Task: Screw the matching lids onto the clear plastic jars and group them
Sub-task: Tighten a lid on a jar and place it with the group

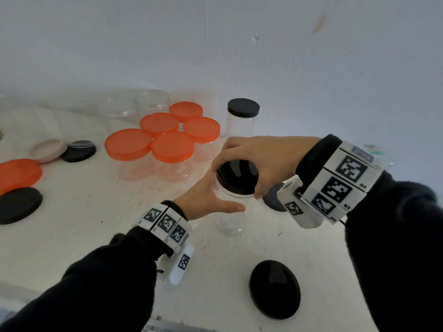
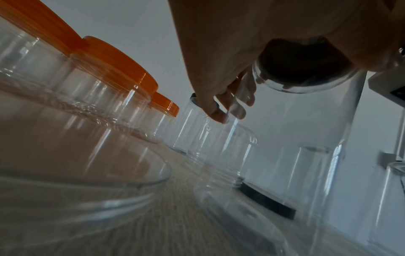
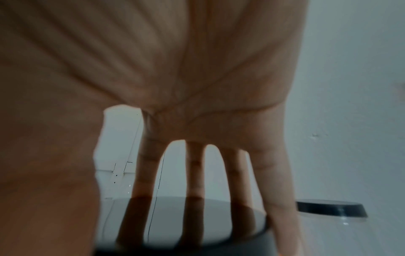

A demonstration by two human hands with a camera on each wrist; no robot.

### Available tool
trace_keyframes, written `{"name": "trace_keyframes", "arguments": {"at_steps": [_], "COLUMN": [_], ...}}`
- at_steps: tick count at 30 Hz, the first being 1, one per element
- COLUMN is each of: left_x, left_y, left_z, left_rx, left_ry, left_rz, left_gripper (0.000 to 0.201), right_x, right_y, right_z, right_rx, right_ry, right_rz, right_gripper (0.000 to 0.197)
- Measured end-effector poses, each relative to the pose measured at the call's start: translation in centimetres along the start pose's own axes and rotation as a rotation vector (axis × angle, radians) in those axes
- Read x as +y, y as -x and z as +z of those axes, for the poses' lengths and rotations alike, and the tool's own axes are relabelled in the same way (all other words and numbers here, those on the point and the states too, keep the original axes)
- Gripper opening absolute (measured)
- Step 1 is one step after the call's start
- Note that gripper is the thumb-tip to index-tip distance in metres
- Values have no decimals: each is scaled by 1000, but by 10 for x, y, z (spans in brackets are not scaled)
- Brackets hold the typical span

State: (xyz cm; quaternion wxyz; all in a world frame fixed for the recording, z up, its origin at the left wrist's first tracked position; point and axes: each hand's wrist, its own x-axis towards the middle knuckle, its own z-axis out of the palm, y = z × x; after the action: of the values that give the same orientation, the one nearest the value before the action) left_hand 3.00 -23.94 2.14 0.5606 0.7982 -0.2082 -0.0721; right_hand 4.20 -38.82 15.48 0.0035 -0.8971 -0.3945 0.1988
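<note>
A tall clear jar (image 1: 229, 207) stands on the white table, and my left hand (image 1: 211, 200) grips its side just under the neck, thumb across the front. A black lid (image 1: 237, 176) sits on the jar's mouth. My right hand (image 1: 254, 156) comes down over it, with fingers and thumb curled round its rim. In the right wrist view my fingers (image 3: 149, 173) reach over the glossy lid (image 3: 186, 223). The left wrist view shows my fingers (image 2: 230, 107) wrapped behind the jar (image 2: 311, 129). Behind stands a tall jar with a black lid (image 1: 243, 107) on it.
Several orange-lidded jars (image 1: 172, 147) are grouped at the back centre, with lidless clear jars (image 1: 143, 104) behind them. Loose black lids lie at the left (image 1: 20, 204), back left (image 1: 79, 150), front right (image 1: 274, 288) and under my right wrist (image 1: 273, 197). A beige lid (image 1: 48, 149) and an orange lid (image 1: 16, 173) lie left.
</note>
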Motion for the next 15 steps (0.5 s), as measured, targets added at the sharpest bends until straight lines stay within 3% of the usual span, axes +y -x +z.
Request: {"name": "trace_keyframes", "arguments": {"at_steps": [10,15], "left_x": [-4,-4], "left_y": [0,0], "left_z": [3,5], "left_rx": [64,73], "left_ry": [17,41], "left_rz": [19,28], "left_gripper": [85,100], "right_x": [-4,-7], "right_y": [-6,-2], "right_z": [2,11], "right_rx": [103,238], "right_ry": [43,16], "right_rz": [97,191], "right_gripper": [70,64]}}
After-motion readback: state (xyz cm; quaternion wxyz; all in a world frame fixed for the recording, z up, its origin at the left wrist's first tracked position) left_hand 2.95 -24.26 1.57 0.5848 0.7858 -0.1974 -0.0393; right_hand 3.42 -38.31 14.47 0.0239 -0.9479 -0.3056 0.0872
